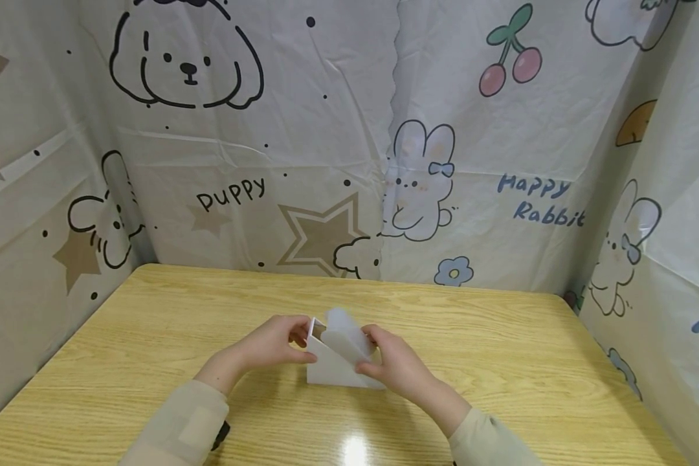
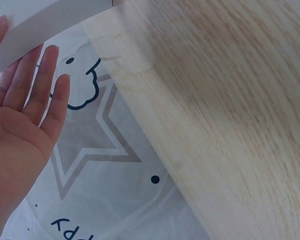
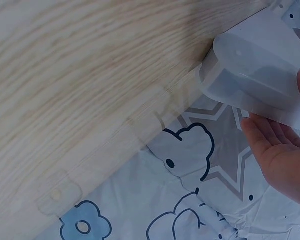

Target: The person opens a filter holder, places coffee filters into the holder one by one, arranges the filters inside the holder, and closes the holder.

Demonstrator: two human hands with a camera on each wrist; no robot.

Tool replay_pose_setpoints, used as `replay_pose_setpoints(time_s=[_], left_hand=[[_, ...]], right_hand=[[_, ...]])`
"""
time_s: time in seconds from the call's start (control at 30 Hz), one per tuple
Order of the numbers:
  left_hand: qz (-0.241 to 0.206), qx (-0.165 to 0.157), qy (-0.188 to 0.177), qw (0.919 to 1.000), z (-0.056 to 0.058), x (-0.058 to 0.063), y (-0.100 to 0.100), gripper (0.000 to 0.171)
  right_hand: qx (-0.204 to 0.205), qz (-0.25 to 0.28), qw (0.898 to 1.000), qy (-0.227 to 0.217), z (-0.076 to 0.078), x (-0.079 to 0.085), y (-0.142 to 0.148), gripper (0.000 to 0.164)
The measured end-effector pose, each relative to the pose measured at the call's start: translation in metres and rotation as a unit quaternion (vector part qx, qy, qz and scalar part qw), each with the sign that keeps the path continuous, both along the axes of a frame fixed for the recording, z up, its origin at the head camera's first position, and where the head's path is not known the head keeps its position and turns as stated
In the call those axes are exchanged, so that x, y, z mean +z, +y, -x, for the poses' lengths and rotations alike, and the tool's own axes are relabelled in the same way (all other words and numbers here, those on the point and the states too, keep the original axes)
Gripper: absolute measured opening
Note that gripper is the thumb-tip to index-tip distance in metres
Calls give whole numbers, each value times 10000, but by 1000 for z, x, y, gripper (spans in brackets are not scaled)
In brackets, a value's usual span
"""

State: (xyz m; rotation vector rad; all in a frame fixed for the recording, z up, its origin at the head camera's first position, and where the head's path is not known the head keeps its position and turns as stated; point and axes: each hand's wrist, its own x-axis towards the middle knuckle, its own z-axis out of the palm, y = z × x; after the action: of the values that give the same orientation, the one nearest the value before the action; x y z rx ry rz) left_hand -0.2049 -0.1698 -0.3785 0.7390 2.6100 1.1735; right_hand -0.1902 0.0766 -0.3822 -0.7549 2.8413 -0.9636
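A white box [image 1: 333, 367] with a sloping top stands on the wooden table, its upper left end partly uncovered. My left hand [image 1: 276, 342] holds that left end, thumb on the near face and fingers behind. In the left wrist view the box [image 2: 55, 22] lies between thumb and fingers of the left hand [image 2: 25, 115]. A translucent plastic cover [image 1: 345, 333] with a rounded end sits tilted along the slope. On its right side my right hand [image 1: 400, 362] grips it between thumb and fingers. The right wrist view shows the cover [image 3: 255, 75] beside the right hand [image 3: 285, 155].
The yellow wood-grain table [image 1: 180, 323] extends around the box on all sides. A printed curtain [image 1: 326, 129] with cartoon animals hangs behind its back edge and along both sides. A dark object [image 1: 221, 435] shows at the left sleeve.
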Motion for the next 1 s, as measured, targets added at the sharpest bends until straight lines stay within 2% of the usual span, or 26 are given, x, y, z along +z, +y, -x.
replay_pose_setpoints(time_s=[1.0], left_hand=[[93, 71, -45, 9999, 0, 0, 0, 25]], right_hand=[[81, -146, 9998, 52, 1, -3, -1, 49]])
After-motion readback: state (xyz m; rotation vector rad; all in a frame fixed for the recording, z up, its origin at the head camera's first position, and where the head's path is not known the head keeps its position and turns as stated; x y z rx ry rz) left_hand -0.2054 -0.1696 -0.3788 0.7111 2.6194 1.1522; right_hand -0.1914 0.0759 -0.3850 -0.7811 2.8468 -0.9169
